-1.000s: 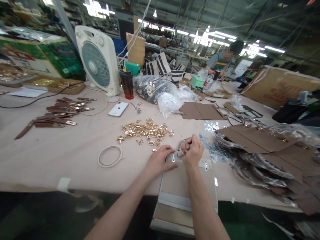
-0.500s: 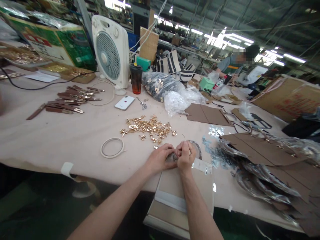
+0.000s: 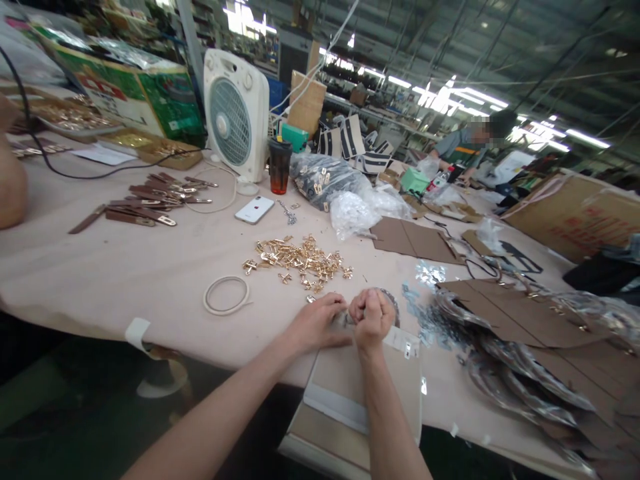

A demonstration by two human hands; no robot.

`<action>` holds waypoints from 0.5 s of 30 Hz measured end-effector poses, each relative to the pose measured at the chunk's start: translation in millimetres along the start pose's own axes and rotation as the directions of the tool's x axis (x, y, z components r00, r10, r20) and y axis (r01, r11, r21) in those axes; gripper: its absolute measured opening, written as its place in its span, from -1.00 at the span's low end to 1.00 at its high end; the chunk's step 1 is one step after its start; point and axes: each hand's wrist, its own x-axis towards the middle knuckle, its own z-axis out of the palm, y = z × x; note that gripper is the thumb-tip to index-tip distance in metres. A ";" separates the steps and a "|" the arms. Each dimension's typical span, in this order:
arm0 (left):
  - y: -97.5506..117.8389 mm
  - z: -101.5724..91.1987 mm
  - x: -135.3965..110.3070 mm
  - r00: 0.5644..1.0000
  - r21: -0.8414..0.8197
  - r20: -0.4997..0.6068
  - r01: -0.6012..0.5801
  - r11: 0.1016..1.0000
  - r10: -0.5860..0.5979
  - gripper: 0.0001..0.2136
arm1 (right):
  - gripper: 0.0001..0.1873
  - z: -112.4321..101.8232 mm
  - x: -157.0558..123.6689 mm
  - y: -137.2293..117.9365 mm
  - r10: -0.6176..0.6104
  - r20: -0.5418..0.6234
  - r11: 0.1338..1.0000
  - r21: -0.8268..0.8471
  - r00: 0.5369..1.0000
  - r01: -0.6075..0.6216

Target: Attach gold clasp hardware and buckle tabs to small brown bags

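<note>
Hands meet at the near table edge [image 3: 90,313], over a beige panel [image 3: 365,373] overhanging that edge. Left hand [image 3: 320,323] rests flat, fingers spread, on the panel's far end. Right hand [image 3: 371,315] is fisted just beside it; whatever it grips is hidden. Beyond the panel: gold clasps [image 3: 300,257], scattered. Left of the panel: white ring [image 3: 226,295], bare cloth around it. Right of the panel: cardboard sheets [image 3: 525,307], crowded.

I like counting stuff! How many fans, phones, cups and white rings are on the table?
White box fan: 1
White smartphone lying flat: 1
Dark tumbler cup with reddish bottom: 1
White flat ring, left of the left hand: 1
Total: 4
</note>
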 end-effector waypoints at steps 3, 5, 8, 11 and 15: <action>0.4 0.9 0.8 1.000 0.007 0.001 -0.014 1.000 0.014 -0.58 | -0.55 1.0 1.9 -8.4 -0.082 -0.022 0.996 -0.048 0.996 0.081; 1.2 3.3 0.5 1.000 0.007 0.000 -0.032 0.999 0.032 -0.62 | -0.52 1.5 0.6 -9.1 -0.069 -0.007 0.980 -0.189 0.998 0.066; -6.2 8.8 2.6 0.999 0.066 0.018 -0.048 0.997 0.047 -0.61 | -0.54 -1.1 1.3 -0.6 0.043 0.008 0.948 -0.317 0.999 -0.038; -23.9 16.7 12.3 0.996 0.133 0.013 -0.093 0.987 0.092 -0.55 | -0.53 -8.9 6.4 8.0 0.059 0.013 0.952 -0.300 0.998 -0.052; -34.4 23.5 18.7 0.987 0.215 -0.019 -0.150 0.965 0.158 -0.49 | -0.49 -27.3 5.0 -6.2 0.127 -0.142 0.991 -0.031 0.982 -0.133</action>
